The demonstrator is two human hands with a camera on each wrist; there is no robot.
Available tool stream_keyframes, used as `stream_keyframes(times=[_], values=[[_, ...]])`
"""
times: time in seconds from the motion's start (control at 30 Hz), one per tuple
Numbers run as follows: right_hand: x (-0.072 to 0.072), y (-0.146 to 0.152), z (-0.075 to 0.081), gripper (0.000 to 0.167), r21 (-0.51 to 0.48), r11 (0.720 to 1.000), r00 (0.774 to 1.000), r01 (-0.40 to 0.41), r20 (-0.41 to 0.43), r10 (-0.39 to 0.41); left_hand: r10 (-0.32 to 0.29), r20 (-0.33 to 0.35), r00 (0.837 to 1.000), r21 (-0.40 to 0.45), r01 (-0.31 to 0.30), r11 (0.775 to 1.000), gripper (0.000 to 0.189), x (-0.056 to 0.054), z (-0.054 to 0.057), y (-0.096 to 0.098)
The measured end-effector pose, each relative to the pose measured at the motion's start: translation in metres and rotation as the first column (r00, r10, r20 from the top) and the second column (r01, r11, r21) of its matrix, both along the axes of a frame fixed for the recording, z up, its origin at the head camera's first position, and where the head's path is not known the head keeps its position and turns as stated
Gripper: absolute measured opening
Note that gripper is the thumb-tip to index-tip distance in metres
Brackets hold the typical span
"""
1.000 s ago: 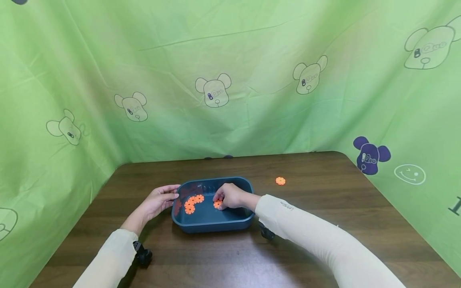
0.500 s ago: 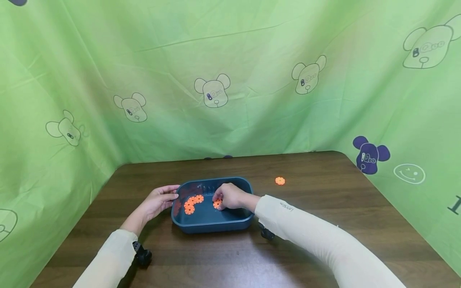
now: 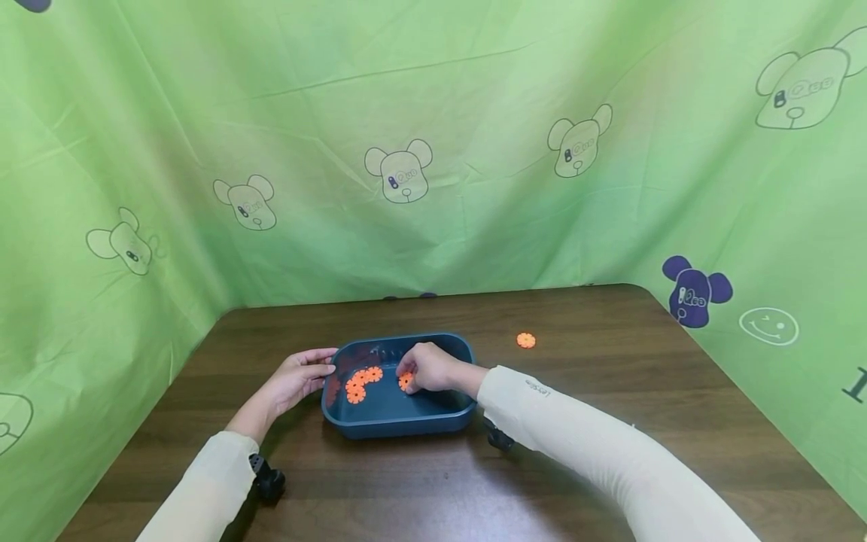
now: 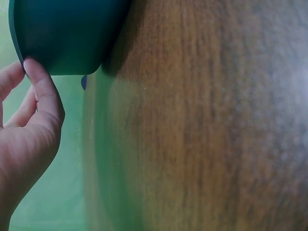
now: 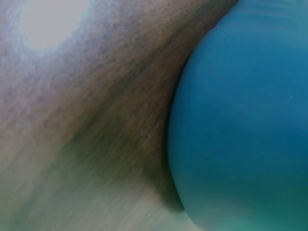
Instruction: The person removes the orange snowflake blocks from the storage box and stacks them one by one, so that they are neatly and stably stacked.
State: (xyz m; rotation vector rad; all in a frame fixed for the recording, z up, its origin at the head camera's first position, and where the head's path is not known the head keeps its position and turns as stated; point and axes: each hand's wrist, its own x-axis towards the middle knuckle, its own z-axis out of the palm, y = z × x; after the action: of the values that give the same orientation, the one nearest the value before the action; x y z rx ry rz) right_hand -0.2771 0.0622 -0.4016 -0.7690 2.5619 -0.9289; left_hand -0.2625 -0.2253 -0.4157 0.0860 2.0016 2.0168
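One blue tray [image 3: 406,430], gripped on its left end, orange disc pinched inside it.

Far left: green backdrop [image 3: 61,248] with line-drawn animal heads, running across the top of the frame too. Lower left: left sleeve [image 3: 196,489], off-white, black wrist unit [image 3: 269,480] just beyond the cuff.

Left hand [image 3: 291,385], left of centre: thumb and fingers nearly closed, pinching the tray rim; left wrist view confirms the rim between them. Tray sits near frame centre, a bit low, flat on the brown wood-grain table [image 3: 596,324].

Inside tray, left part: disc cluster [image 3: 356,393], orange, notched edges, bent row, pieces touching or overlapping; exact count can't tell. Right of that, near mid-tray: held disc [image 3: 405,382], tilted, partly covered by fingers.

Right hand [image 3: 433,367] comes in over the tray's right end, fingers curled, gap down to about disc thickness, disc pinched. Right wrist view gives only tray outer wall and tabletop.

Right of tray: second wrist unit [image 3: 499,436] under the right sleeve [image 3: 596,448], which runs to lower right. Above the sleeve: loose disc [image 3: 526,340], orange, flat on table, well apart from tray. Far right: purple animal head [image 3: 692,297] on the backdrop.
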Motion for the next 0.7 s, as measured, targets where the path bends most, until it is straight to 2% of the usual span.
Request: stream_keyframes(times=[0.23,0.4,0.7], values=[[0.001,0.002,0.003,0.031,-0.042,0.999,1.000,0.009,0.020,-0.008,-0.001,-0.002,1.000,0.000,0.001,1.000,0.051,0.000,0.001,0.001],[0.002,0.007,0.007,0.033,-0.106,0.994,0.998,0.018,0.058,-0.012,0.006,-0.005,1.000,-0.006,-0.006,1.000,0.050,0.002,0.002,0.001],[0.000,0.021,0.015,0.039,-0.178,0.982,0.997,0.058,0.060,-0.048,0.003,-0.013,1.000,-0.004,-0.003,1.000,0.049,0.000,0.001,0.001]])
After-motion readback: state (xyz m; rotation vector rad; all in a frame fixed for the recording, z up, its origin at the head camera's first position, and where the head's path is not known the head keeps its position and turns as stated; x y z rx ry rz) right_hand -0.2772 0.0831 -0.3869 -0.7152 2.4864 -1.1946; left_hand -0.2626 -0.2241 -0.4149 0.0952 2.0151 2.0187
